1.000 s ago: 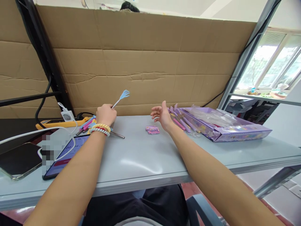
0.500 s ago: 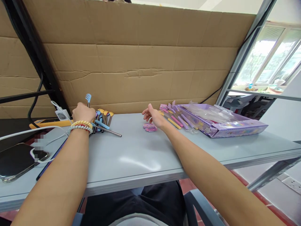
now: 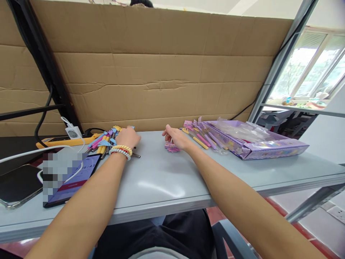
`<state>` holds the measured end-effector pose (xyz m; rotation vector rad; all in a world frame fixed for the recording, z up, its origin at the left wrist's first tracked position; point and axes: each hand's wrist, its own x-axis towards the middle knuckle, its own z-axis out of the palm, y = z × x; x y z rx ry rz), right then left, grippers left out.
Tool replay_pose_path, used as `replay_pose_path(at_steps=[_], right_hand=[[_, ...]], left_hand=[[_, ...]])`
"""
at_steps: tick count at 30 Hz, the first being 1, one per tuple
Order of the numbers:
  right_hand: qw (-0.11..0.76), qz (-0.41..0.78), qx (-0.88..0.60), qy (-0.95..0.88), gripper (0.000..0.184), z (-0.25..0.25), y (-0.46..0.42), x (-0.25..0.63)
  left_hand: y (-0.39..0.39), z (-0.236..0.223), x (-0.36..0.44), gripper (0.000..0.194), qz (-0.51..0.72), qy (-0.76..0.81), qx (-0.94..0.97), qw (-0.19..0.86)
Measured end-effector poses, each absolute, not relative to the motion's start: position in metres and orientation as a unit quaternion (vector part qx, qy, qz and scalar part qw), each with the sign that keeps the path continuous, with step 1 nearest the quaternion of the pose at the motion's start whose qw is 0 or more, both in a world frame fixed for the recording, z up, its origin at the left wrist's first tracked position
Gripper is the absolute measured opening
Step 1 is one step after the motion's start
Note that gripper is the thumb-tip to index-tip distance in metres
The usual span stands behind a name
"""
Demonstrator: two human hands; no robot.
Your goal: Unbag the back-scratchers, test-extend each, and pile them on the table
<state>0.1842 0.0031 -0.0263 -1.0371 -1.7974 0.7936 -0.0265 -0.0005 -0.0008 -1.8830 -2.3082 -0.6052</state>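
Note:
My left hand (image 3: 128,137) is closed low over a pile of small telescopic back scratchers (image 3: 104,143), with claw-shaped heads in blue and yellow. A blue tip shows just behind its knuckles, seemingly from a back scratcher in its grip; the fingers are mostly hidden. Under the wrist, a metal rod end (image 3: 136,155) sticks out to the right. My right hand (image 3: 175,137) hovers with loosely curled fingers and nothing visible in them. Just below it lies a small stack of pink-purple printed cards (image 3: 171,147), partly covered by the hand.
At right, more back scratchers (image 3: 198,138), some in clear sleeves, lie against a purple box (image 3: 269,149) holding clear plastic bags. A tablet (image 3: 78,183), a phone (image 3: 20,185), a white cable and a yellow-orange device (image 3: 48,141) occupy the left. Cardboard (image 3: 172,68) stands behind the table.
My left hand took a blue-headed back scratcher leftward to the pile, then came back right and lower over the pile's right end. My right hand shifted slightly left, its fingers curling more.

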Motion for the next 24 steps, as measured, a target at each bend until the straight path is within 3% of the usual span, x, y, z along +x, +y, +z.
replay_pose_path(at_steps=[8, 24], right_hand=[[0.434, 0.304, -0.426, -0.733, 0.063, -0.025, -0.002, 0.183], [0.359, 0.272, -0.46, -0.765, 0.063, -0.018, -0.013, 0.183]], left_hand=[[0.017, -0.018, -0.024, 0.035, -0.099, -0.744, -0.657, 0.064], [0.01, -0.013, -0.037, 0.039, -0.059, -0.76, -0.643, 0.071]])
